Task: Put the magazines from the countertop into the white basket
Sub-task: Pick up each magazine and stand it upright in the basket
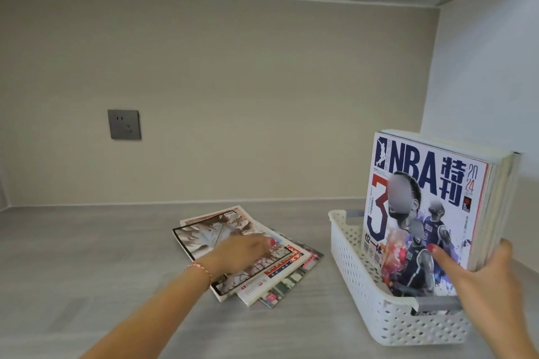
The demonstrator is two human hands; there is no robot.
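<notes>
A white perforated basket [347, 253] with grey handles stands at the right of the grey countertop. Several magazines stand upright in it, an NBA issue [423, 198] at the front. My right hand [481, 280] grips the lower near edge of this upright bundle, thumb on the cover. To the left, a loose fanned pile of magazines [204, 230] lies flat on the counter. My left hand [242, 251] lies flat on top of the pile, fingers extended, slightly blurred; a red and white bracelet is on its wrist.
The countertop [87, 256] runs to a beige back wall with a grey power socket [124, 124]. A white side wall [481, 81] rises just behind the basket at the right.
</notes>
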